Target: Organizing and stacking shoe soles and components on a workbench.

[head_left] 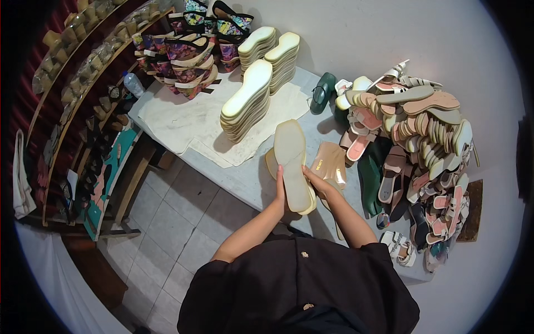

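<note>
Over the near edge of the table I hold a few cream shoe soles stacked together, the flat greyish face of the top one turned up. My left hand is closed along their left side, its thumb on the top sole's edge. From the right, my right hand grips the same soles, thumb at the edge and fingers mostly hidden. Beside my right hand lies a shiny tan piece with gold marking. Another sole edge shows just left of the held ones.
Tall stacks of cream soles stand on a white cloth. Colourful patterned wedge shoes are piled at the far left of the table. A large heap of soles and sandals fills the right side. Shelves of shoe forms line the left.
</note>
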`<state>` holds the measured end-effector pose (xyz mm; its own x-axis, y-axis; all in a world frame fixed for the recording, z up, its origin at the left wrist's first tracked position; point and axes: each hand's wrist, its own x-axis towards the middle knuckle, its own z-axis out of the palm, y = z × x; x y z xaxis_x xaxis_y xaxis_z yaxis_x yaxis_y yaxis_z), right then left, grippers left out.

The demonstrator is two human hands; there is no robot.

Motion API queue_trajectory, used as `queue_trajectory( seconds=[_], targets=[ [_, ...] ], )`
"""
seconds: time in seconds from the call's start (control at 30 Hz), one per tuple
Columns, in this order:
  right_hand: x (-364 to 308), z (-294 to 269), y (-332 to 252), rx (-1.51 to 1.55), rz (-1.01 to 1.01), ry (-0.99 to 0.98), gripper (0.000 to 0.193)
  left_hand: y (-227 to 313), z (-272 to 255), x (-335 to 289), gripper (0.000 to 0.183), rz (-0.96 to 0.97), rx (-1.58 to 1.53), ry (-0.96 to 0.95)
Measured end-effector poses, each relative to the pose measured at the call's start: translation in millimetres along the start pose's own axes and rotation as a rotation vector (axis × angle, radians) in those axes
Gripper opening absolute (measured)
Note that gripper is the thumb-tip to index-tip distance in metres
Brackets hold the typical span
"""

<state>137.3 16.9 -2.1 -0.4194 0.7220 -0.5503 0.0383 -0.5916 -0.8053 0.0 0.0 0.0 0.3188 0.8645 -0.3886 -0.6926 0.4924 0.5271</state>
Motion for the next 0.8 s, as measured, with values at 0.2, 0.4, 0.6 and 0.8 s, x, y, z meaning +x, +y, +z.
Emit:
queue_trajectory(
  seconds=[0.2,0.4,0.6,0.8],
  targets=[
    [-10.1,19.7,-15.6,0.123,-0.012,0.089,0.073,19.9,20.3,-19.8,0.079,-0.186,0.006,0.058],
    [-4.6,12.9,-12.2,0.158,0.111,-0.024,0.067,-14.1,-4.8,-14.3,0.085,-0.067,-0.107,0.094],
    [1.5,7.4,0.3,0.115,0.201,-0.036,0.067,-20.2,-30.0,-14.8,0.094,-0.033,-0.122,-0.017],
    [2.6,3.1,9.2,0.107,0.179,0.027,0.069,-22.3,-30.5,-9.8,0.095,-0.132,-0.153,-0.090]
  ],
)
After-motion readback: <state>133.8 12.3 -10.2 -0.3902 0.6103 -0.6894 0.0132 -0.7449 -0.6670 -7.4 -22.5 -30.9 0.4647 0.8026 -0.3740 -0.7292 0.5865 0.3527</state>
